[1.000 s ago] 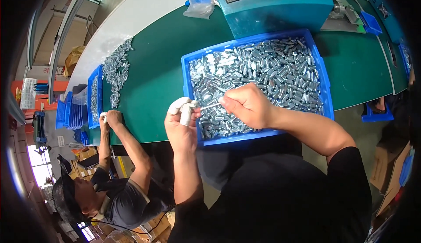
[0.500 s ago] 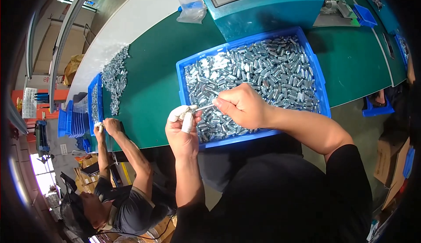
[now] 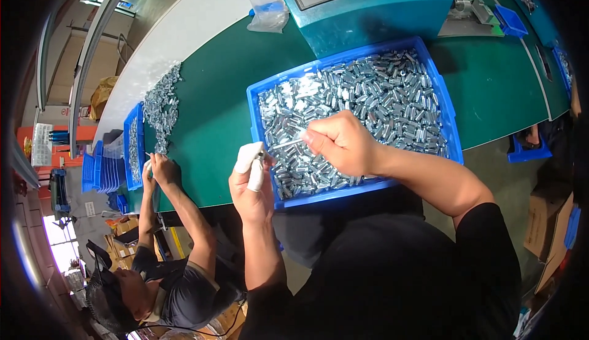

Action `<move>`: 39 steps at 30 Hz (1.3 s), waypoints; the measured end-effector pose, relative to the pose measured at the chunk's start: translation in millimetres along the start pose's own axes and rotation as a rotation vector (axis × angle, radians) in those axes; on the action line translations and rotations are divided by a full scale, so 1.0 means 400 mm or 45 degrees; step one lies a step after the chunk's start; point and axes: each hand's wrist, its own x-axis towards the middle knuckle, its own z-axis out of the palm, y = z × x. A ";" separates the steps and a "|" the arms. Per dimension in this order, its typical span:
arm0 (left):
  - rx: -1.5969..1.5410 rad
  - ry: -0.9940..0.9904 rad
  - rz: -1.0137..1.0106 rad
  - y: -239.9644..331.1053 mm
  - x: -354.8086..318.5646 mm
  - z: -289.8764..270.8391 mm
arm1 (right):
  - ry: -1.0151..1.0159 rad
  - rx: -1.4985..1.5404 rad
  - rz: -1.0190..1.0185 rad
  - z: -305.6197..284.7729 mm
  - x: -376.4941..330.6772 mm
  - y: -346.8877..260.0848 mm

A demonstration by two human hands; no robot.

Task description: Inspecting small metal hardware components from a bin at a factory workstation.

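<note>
A blue plastic bin (image 3: 443, 108) full of small shiny metal cylinders (image 3: 380, 94) sits on the green table in front of me. My left hand (image 3: 250, 183) hovers at the bin's near left corner, its thumb and forefinger wrapped in white covers, pinching a small metal part. My right hand (image 3: 340, 143) is closed over the bin's near side, holding a thin metal rod whose tip points at the part in my left hand.
A teal machine (image 3: 362, 2) stands behind the bin. A clear plastic bag (image 3: 268, 11) lies beside it. To my left a co-worker's hands (image 3: 158, 167) work at another blue bin (image 3: 133, 150) and a heap of metal parts (image 3: 161, 104). Cardboard boxes (image 3: 543, 229) stand at right.
My hands have come closer together and the rod tip now meets the part in my left hand. The co-worker's hands shifted slightly by their bin.
</note>
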 end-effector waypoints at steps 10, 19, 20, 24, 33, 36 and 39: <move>0.630 -0.310 0.114 0.017 -0.003 0.013 | -0.169 -0.177 -0.067 0.005 -0.007 -0.003; 0.346 -0.172 -0.300 -0.007 -0.027 0.044 | -0.185 -0.266 -0.164 0.019 -0.022 -0.002; 0.407 -0.142 -0.148 -0.015 -0.029 0.053 | -0.166 -0.229 -0.048 0.031 -0.025 0.014; 0.679 -0.154 0.207 -0.033 -0.027 0.052 | -0.420 0.369 0.552 0.010 -0.006 -0.006; 0.655 -0.171 0.010 -0.023 0.026 0.028 | -0.196 0.065 0.372 -0.005 0.009 -0.003; 0.683 -0.043 -0.055 -0.027 0.063 -0.006 | 0.115 0.070 0.287 -0.031 0.019 0.006; 0.906 -0.091 0.081 -0.053 0.113 -0.005 | 0.258 0.323 0.346 -0.036 0.028 0.017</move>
